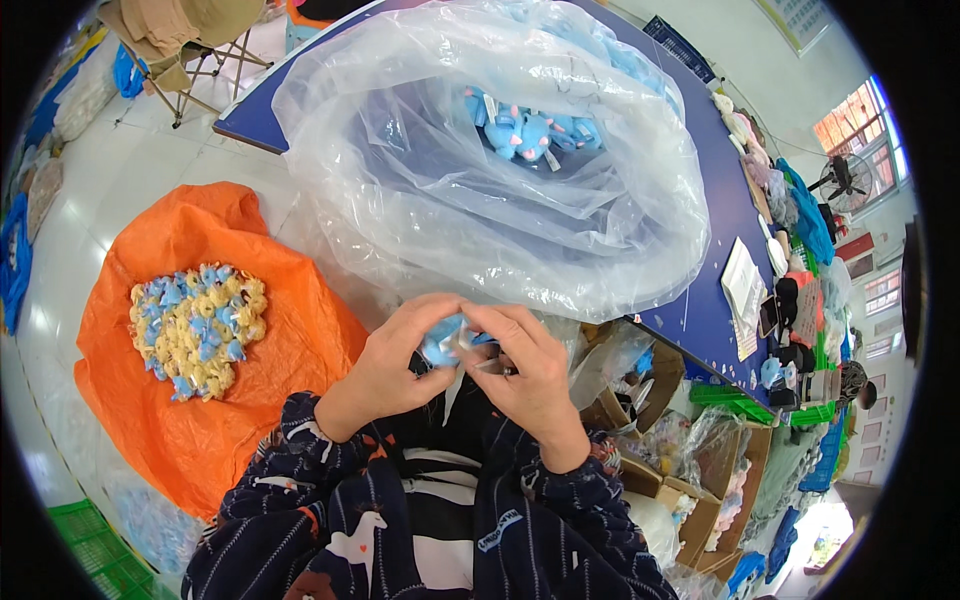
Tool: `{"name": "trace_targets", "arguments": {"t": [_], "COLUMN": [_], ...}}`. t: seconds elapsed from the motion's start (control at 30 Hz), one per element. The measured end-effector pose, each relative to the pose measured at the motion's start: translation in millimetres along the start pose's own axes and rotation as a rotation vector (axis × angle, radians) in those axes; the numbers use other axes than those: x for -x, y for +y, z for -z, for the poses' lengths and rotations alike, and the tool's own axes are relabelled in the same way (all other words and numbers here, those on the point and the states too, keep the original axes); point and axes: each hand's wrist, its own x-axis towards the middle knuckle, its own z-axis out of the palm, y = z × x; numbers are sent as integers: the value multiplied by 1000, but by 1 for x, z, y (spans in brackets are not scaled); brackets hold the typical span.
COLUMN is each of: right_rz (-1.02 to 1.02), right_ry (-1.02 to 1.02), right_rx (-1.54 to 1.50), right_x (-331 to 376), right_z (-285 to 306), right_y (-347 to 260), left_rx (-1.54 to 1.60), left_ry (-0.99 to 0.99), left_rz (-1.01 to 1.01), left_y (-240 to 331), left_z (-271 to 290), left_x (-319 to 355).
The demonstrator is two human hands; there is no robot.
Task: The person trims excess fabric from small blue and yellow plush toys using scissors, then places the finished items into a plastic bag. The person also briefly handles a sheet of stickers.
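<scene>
Head view, left to right: at near left, a green crate (88, 545); beyond it, an orange sack (165, 440) lies spread on the floor, bearing a pile (198, 330) of yellow and blue toys; at far left stands a chair (190, 45). Near the centre, the left hand (395, 350) is curled round a blue toy (438, 347), held between both hands on the near side of a clear bag (390, 70) with blue plush (525, 132) inside. The right hand (528, 365) grips the toy's right side with bent fingers; a shiny patch there is too blurred to identify. At right, cartons (706, 515) stand below the table (700, 308), which bears papers (742, 290); at far right, a fan (846, 184)
</scene>
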Motion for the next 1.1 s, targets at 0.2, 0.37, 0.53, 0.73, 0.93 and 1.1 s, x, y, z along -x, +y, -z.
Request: {"name": "trace_targets", "arguments": {"t": [0.2, 0.37, 0.53, 0.73, 0.93, 1.1], "right_rz": [-417, -595, -653, -599, -637, -450], "right_ry": [96, 88, 94, 103, 46, -87], "right_rx": [-420, -828, -939, -789, -680, -348], "right_x": [10, 13, 9, 9, 4, -31], "right_z": [-6, -6, -9, -11, -11, 14], "right_y": [8, 13, 16, 14, 16, 12], "left_rx": [-33, 83, 185, -185, -119, 39], "left_ry": [-17, 22, 57, -39, -77, 176], "left_rz": [-312, -346, -295, -326, -159, -222], "left_y": [-18, -20, -26, -21, -24, -30], "left_z": [1, -4, -8, 7, 10, 52], "left_x": [2, 1, 4, 1, 6, 15]}}
